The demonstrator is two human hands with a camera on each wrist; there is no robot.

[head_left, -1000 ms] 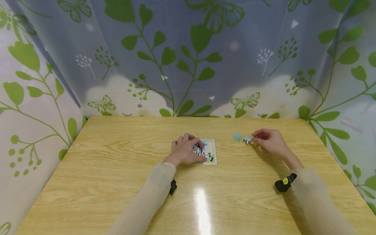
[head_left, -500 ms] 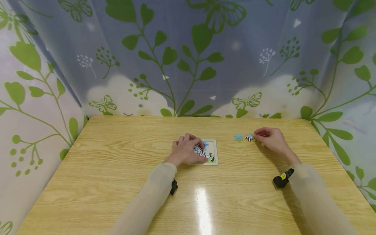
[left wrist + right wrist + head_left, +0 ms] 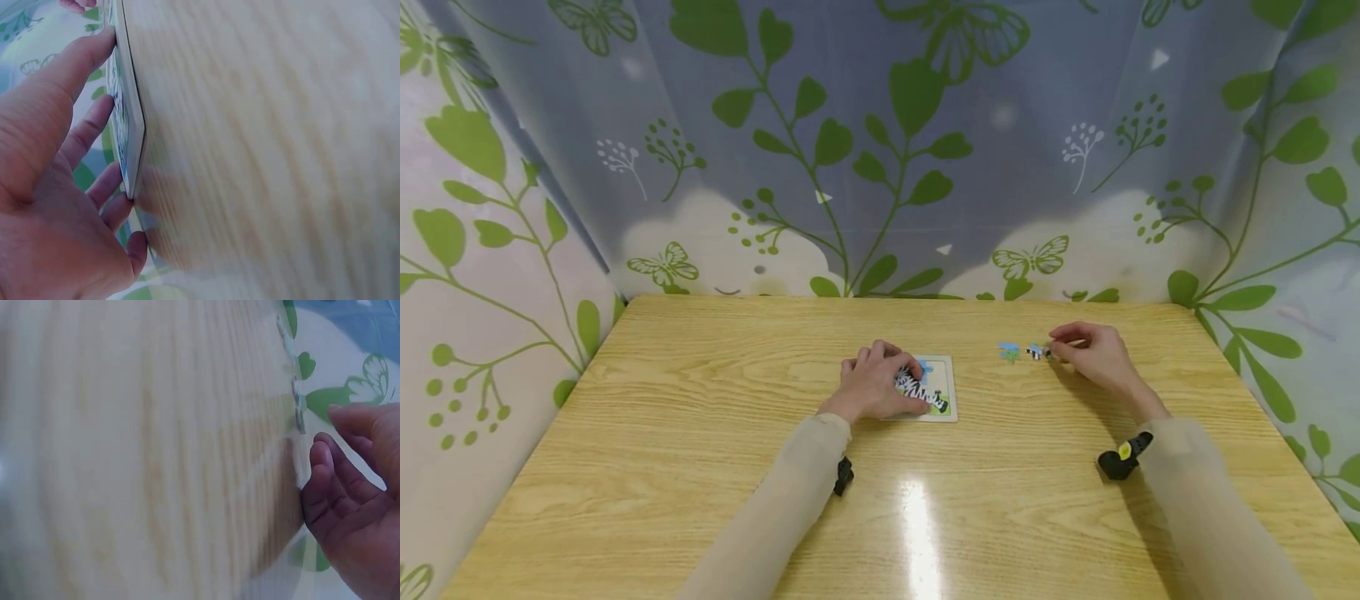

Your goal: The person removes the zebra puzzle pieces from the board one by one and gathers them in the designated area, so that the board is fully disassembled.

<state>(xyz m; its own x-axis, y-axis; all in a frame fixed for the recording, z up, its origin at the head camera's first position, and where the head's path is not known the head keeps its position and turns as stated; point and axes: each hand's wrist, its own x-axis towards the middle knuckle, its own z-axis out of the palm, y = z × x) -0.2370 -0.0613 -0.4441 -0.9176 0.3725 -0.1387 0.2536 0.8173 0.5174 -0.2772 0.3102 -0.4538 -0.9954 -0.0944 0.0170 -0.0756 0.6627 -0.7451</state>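
In the head view a small square jigsaw board point(image 3: 947, 392) with a pale frame and a zebra picture lies at mid-table. My left hand point(image 3: 872, 385) rests over its left part, hiding that side. In the left wrist view thumb and fingertips touch the board point(image 3: 132, 140) on its face and along its edge. My right hand point(image 3: 1093, 354) is right beside a black, white and blue jigsaw piece point(image 3: 1035, 352). The right wrist view has a gap between thumb and fingers, with nothing seen held. A blue-green jigsaw piece point(image 3: 1009, 352) lies further left.
The wooden table point(image 3: 700, 467) ends at a patterned curtain point(image 3: 775, 150) behind, with more curtain on both sides. A black wrist device point(image 3: 1118, 462) sits at my right cuff, another point(image 3: 844, 477) at the left.
The head view has shifted slightly. My right hand's thumb and fingers have parted a little beside the pieces. The left hand stays on the board.
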